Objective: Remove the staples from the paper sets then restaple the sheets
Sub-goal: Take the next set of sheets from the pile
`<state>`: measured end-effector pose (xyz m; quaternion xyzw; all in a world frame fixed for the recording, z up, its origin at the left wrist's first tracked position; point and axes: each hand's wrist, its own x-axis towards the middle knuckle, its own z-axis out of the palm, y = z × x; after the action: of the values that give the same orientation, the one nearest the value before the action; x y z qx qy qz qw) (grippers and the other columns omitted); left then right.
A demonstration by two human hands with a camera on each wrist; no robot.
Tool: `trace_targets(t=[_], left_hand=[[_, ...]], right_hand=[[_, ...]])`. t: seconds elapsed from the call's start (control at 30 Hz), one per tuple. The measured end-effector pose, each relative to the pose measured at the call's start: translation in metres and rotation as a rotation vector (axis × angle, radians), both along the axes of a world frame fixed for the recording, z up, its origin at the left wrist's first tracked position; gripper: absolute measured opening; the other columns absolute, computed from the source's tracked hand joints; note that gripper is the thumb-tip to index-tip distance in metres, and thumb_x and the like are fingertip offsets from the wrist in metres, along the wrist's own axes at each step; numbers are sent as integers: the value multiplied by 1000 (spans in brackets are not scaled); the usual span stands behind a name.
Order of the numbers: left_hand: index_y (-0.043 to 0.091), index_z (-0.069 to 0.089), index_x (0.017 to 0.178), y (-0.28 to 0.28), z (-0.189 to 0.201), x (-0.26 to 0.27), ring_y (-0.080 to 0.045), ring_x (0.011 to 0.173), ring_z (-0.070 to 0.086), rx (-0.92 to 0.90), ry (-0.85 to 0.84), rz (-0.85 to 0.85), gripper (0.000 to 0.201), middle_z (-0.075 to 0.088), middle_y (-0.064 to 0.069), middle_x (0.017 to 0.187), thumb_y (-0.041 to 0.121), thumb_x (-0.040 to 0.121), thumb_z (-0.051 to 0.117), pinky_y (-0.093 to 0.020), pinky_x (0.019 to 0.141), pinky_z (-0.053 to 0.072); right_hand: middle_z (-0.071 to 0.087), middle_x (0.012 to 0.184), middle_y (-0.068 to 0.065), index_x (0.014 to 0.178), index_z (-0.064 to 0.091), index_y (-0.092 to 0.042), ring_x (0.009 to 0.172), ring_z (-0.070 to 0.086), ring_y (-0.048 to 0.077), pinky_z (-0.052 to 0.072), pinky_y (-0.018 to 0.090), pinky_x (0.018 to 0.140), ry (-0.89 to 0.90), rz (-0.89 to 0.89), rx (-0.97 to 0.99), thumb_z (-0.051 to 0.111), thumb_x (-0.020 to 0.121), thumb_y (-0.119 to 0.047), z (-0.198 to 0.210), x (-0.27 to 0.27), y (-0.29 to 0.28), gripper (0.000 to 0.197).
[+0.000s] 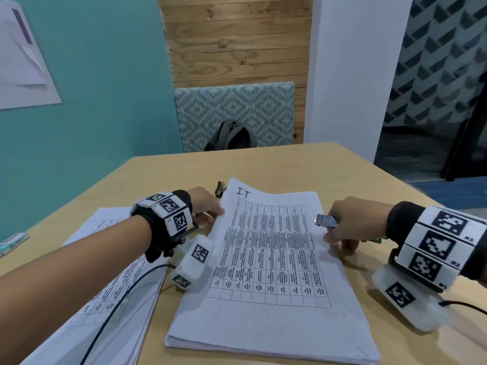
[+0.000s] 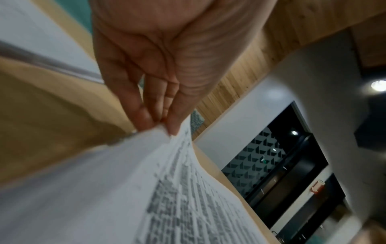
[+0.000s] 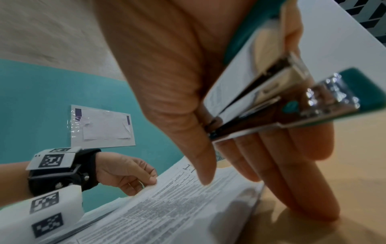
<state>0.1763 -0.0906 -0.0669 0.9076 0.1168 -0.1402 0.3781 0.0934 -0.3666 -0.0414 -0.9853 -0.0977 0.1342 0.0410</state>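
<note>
A thick set of printed sheets [image 1: 266,262] marked "I.T" lies in the middle of the wooden table. My left hand [image 1: 208,209] pinches the upper left edge of the top sheet [image 2: 163,156] between thumb and fingers, lifting it slightly. My right hand [image 1: 350,227] holds a teal and chrome stapler [image 1: 326,220] in its palm; the stapler [image 3: 277,92] is clear in the right wrist view. Its straight fingertips [image 3: 309,203] touch the table at the set's right edge, and the thumb points at the paper.
A second paper stack [image 1: 105,293] lies to the left under my left forearm. A dark staple remover [image 1: 220,188] sits beyond the set's far left corner. A teal booklet [image 1: 13,242] lies at the table's left edge. Cables [image 1: 118,304] trail from both wrists.
</note>
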Motion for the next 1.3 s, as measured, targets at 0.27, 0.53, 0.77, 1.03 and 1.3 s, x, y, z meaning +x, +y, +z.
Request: trace_targets(t=[0.27,0.53,0.77,1.03,1.3], left_hand=[[4,58,101,-8,-4,-6,-23,72,59,-275,176,-113,55,61,-14,98,41,66,78,-34,75,49],[11,62,114,-4,-36,6,-28,111,46,-437,114,-149,60,51,-14,128,27,61,86,-59,106,31],[-1,54,120,-4,36,-56,-34,102,63,-821,-297,-303,54,62,-23,117,21,74,73,-42,85,54],[6,61,113,-21,99,-100,-18,100,66,-665,-1072,-179,28,70,-4,107,14,87,60,-42,94,49],[11,65,106,-27,71,-115,-20,96,67,-681,-1098,-161,27,72,-3,102,26,84,66,-47,89,52]], right_hand=[[50,59,-3,60,44,-15,51,44,12,34,24,50,-46,33,-122,60,86,-31,-3,-2,5,35],[58,68,1,70,49,-11,54,56,18,37,18,42,-27,-117,74,58,88,-27,-6,2,-8,25],[57,75,11,79,57,-4,62,56,24,37,22,42,-165,-246,918,56,92,-18,14,9,-20,19],[53,67,10,73,52,-1,59,42,22,34,30,57,-951,-30,924,55,91,-19,93,-42,12,26],[63,78,18,76,54,-1,79,59,38,49,42,67,-947,-26,893,57,84,-37,73,-69,8,37]])
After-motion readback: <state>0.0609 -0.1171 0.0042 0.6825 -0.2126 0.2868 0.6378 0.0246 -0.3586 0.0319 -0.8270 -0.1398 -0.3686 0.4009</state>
